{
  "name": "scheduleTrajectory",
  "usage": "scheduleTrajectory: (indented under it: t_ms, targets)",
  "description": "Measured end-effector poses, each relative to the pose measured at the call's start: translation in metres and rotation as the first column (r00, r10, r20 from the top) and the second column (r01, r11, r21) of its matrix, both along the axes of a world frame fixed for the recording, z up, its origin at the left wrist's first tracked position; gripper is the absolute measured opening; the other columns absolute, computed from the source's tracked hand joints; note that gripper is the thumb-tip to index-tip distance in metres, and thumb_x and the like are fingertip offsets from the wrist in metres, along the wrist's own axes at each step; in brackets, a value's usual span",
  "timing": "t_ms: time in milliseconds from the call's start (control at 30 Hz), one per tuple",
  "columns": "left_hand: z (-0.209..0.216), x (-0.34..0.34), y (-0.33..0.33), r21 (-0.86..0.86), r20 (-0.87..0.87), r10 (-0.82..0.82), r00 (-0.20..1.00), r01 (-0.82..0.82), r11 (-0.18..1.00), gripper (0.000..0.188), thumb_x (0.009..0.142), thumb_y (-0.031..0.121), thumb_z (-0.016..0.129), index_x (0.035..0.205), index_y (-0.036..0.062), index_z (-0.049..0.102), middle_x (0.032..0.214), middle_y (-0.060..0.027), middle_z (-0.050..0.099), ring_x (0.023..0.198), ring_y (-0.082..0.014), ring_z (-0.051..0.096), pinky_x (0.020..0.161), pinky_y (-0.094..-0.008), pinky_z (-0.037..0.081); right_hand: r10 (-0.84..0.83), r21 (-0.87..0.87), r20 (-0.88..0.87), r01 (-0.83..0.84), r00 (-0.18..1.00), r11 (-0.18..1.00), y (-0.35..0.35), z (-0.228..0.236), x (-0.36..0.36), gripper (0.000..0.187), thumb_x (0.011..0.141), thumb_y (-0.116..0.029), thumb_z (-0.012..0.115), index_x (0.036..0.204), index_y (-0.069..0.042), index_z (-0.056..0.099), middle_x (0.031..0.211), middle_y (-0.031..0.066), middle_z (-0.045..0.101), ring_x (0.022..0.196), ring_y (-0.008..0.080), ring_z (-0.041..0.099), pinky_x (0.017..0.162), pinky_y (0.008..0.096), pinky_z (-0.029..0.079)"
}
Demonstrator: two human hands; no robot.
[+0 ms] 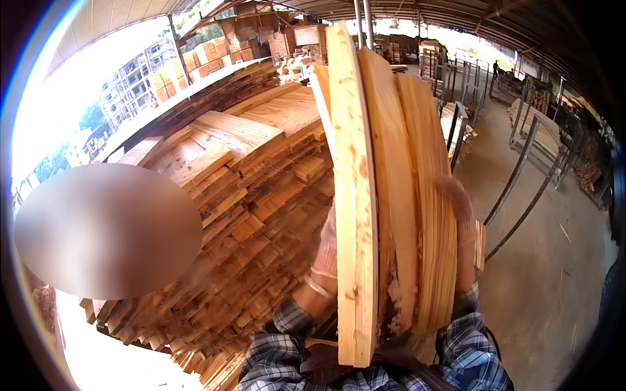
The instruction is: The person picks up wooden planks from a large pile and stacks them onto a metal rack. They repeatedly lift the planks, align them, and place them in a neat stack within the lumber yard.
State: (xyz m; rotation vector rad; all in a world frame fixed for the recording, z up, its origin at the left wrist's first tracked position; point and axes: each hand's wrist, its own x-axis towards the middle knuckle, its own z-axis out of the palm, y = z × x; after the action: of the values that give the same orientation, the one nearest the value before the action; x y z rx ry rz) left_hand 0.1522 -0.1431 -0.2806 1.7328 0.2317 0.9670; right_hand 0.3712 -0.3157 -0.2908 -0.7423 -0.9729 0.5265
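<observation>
Just off the R edge of the timber stack (261,215): board bundle (394,182) held up on end, approx vertical, clamped btwn both hands. Several boards, face to face. L hand (326,251) grasping bundle's L side, fingers mostly hidden behind pale front board (355,195). R hand (458,208) grasping R side, wrapped on outer edge. Bottom ends nr wearer's torso; can't tell if touching.

Stack: board ends in uneven rows, some sticking out past others; wide flat boards (228,133) lying on top, twd far edge. Blurred oval (107,231) covers part of stack's L edge, can't tell what's under it. Checked sleeves (473,348) on both arms, thin band (317,285) on L wrist.

R side: dusty floor (541,280) w/ dark metal frames (531,140) standing twd its far edge, apart from bundle. Bldg (137,81) outside, upper L, past stack's far edge. More timber piles (430,55) in bkgd, R of bundle's top end.
</observation>
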Motion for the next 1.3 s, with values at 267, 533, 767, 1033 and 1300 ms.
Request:
scheduleTrajectory:
  t_ms: [267, 533, 767, 1033, 1300]
  targets:
    - [0.198, -0.016, 0.166, 0.235, -0.015, 0.410, 0.912, -0.395, 0.888, 0.076, 0.083, 0.022, 0.068, 0.144, 0.0033, 0.026, 0.142, -0.0186, 0.039, 0.122, -0.0301, 0.047, 0.105, -0.0341, 0.037, 0.172, -0.443, 0.375, 0.013, 0.911, 0.896, 0.245, 0.289, 0.061, 0.035, 0.089, -0.030, 0.060, 0.110, -0.002, 0.060, 0.082, 0.0122, 0.068, 0.063, 0.0185, 0.067, 0.048, 0.0294, 0.055]
    - [0.066, -0.152, 0.028, -0.105, 0.446, 0.595, 0.669, -0.621, 0.777, 0.048, 0.093, 0.022, 0.058, 0.130, -0.0053, 0.047, 0.107, -0.0170, 0.065, 0.094, -0.0226, 0.065, 0.085, -0.0363, 0.053, 0.205, -0.417, 0.712, 0.170, 0.671, 0.893, 0.282, 0.167, 0.109, 0.035, 0.092, -0.019, 0.055, 0.123, -0.001, 0.057, 0.105, 0.0115, 0.066, 0.093, 0.0173, 0.064, 0.075, 0.0251, 0.055]
    - [-0.116, -0.178, -0.090, -0.787, 0.169, 0.908, 0.384, -0.502, 0.359, 0.041, 0.091, 0.020, 0.062, 0.122, -0.0045, 0.053, 0.093, -0.0123, 0.065, 0.076, -0.0186, 0.062, 0.068, -0.0293, 0.051, 0.286, -0.371, 0.372, -0.140, 0.883, 0.918, 0.272, 0.135, 0.103, 0.051, 0.095, -0.033, 0.050, 0.135, -0.001, 0.045, 0.129, 0.0174, 0.053, 0.114, 0.0249, 0.055, 0.099, 0.0374, 0.045]
    - [-0.331, -0.190, -0.198, -0.956, -0.185, 0.962, 0.199, -0.265, -0.129, 0.013, 0.087, 0.013, 0.062, 0.098, 0.0065, 0.059, 0.070, -0.0006, 0.054, 0.055, -0.0109, 0.049, 0.048, -0.0233, 0.041, 0.526, -0.352, 0.429, -0.400, 0.734, 0.846, 0.229, 0.029, 0.104, 0.049, 0.098, -0.036, 0.043, 0.129, 0.002, 0.048, 0.117, 0.0158, 0.059, 0.105, 0.0250, 0.059, 0.089, 0.0374, 0.048]
    - [-0.528, -0.154, -0.179, -0.495, -0.869, 0.421, 0.261, -0.490, -0.717, 0.031, 0.091, 0.023, 0.055, 0.119, 0.0097, 0.052, 0.087, -0.0110, 0.058, 0.081, -0.0259, 0.059, 0.071, -0.0342, 0.046, 0.632, -0.941, -0.338, -0.251, 0.697, -0.227, 0.143, -0.268, -0.025, 0.047, 0.083, -0.033, 0.070, 0.115, 0.000, 0.061, 0.093, 0.0136, 0.068, 0.079, 0.0253, 0.067, 0.068, 0.0395, 0.057]
